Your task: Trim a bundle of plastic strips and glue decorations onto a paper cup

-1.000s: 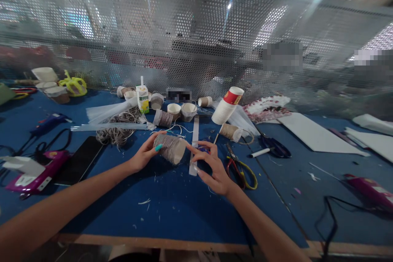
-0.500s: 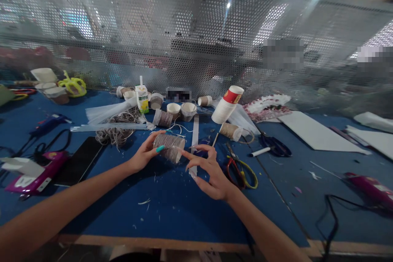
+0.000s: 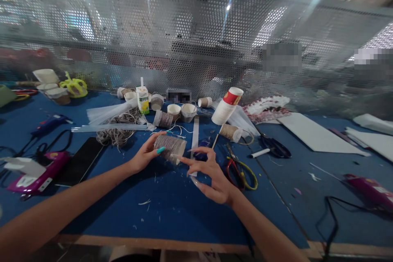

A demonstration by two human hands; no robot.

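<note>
A paper cup wrapped in grey-brown cord (image 3: 168,146) lies on its side in my left hand (image 3: 150,151), thumb on the near side and fingers behind it. Its open rim faces right. My right hand (image 3: 210,176) is beside that rim with the fingers spread, and the index fingertip touches the cord wrapping near the rim. Beyond the cup lies another cord-wrapped cup (image 3: 163,119). A tangle of grey cord (image 3: 116,135) is to the left. Under and behind my right hand runs a pale flat strip (image 3: 195,133).
Scissors with red and yellow handles (image 3: 241,172) lie right of my right hand, and dark-handled scissors (image 3: 276,147) farther right. A stack of paper cups (image 3: 223,111) leans at the back. Glue guns (image 3: 39,172) lie at the left and right. A drink carton (image 3: 143,100) stands behind.
My right index fingertip has moved slightly down along the cup's rim end. My left hand keeps its hold on the cup. The view has shifted slightly.
</note>
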